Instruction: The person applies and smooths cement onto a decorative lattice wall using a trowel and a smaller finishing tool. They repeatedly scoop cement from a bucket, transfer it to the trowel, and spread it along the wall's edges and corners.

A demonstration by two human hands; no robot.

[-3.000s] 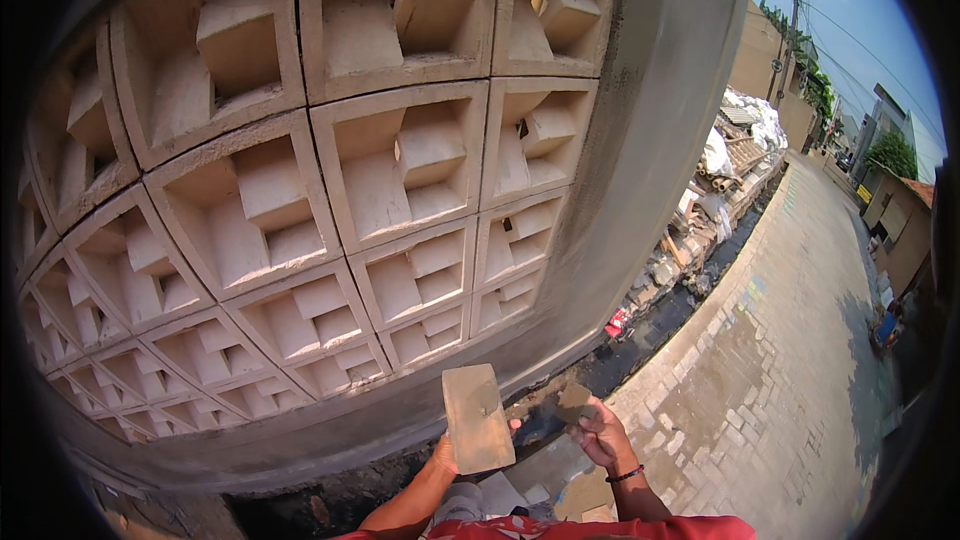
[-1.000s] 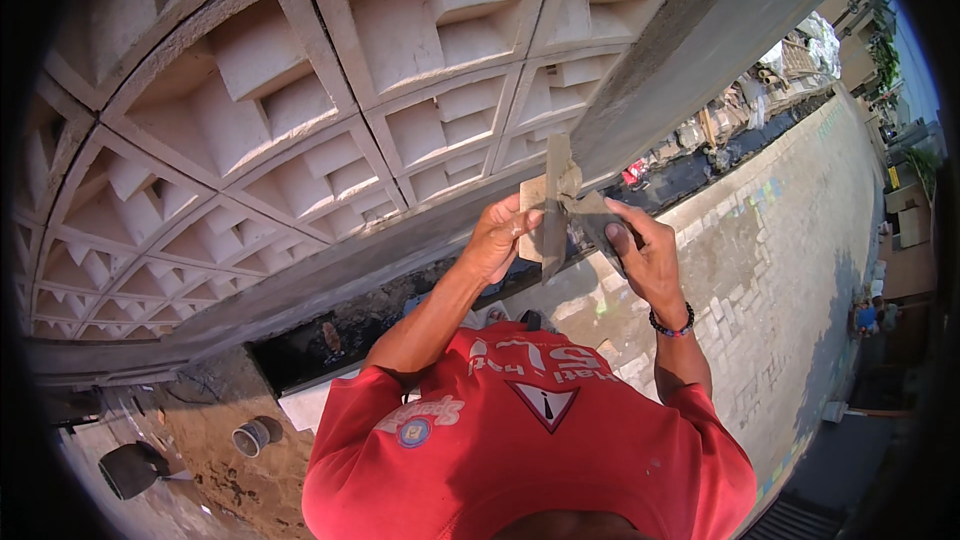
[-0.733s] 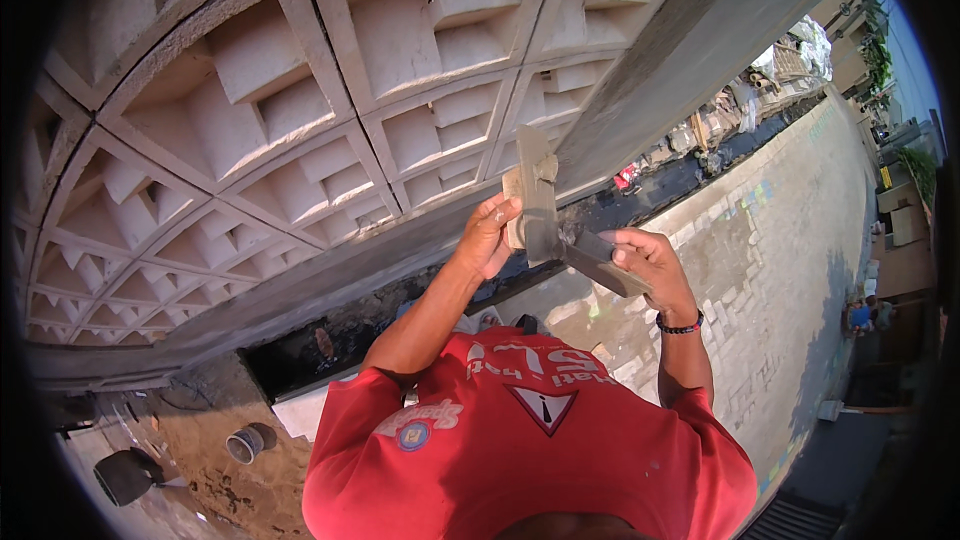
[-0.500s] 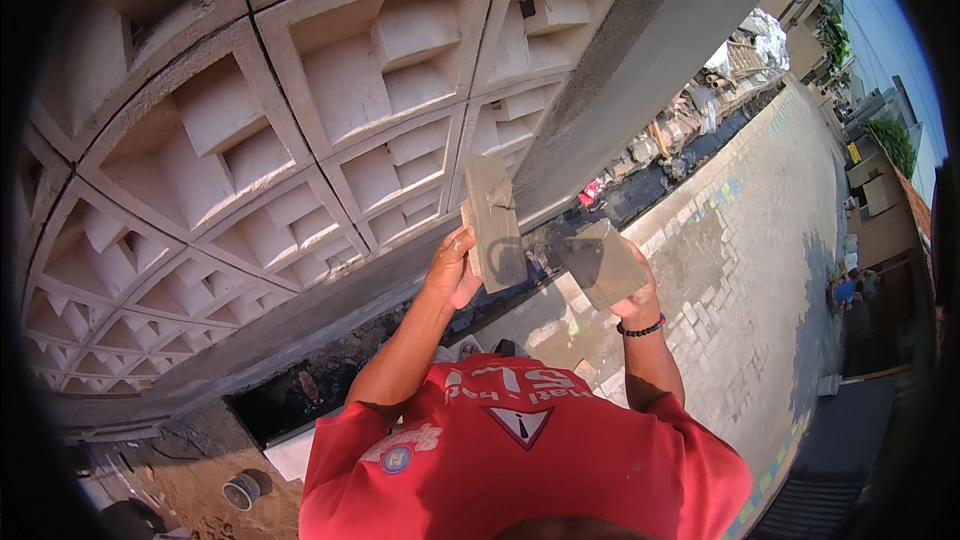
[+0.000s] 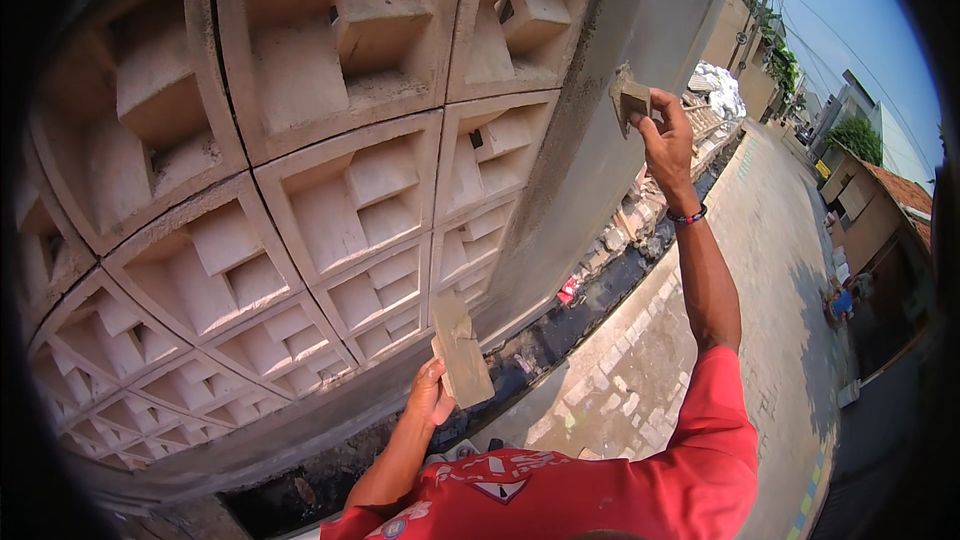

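Note:
My left hand [image 5: 429, 396] is closed on the edge of a flat rectangular mortar board [image 5: 464, 365], held low in front of the block wall. A little grey mortar [image 5: 452, 316] lies toward its far end. Up to the right, my right hand [image 5: 668, 145] grips a small flat float [image 5: 634, 102] against the grey plastered pillar [image 5: 640, 35]. A rough lump of wet mortar [image 5: 622, 83] shows between the float and the pillar face. The float stands on edge, tilted, and my fingers hide part of it.
Left of the pillar rises a wall of pale openwork concrete blocks [image 5: 350, 200]. A dark wet gutter [image 5: 545, 340] runs along its foot, with rubble [image 5: 625, 225] beyond. The paved lane [image 5: 770, 270] stretches off to the right, where a person in blue [image 5: 840, 305] is far away.
My right hand has swung up and forward with the float, from beside the mortar board onto the pillar. The board in my left hand sits lower and slightly left in view.

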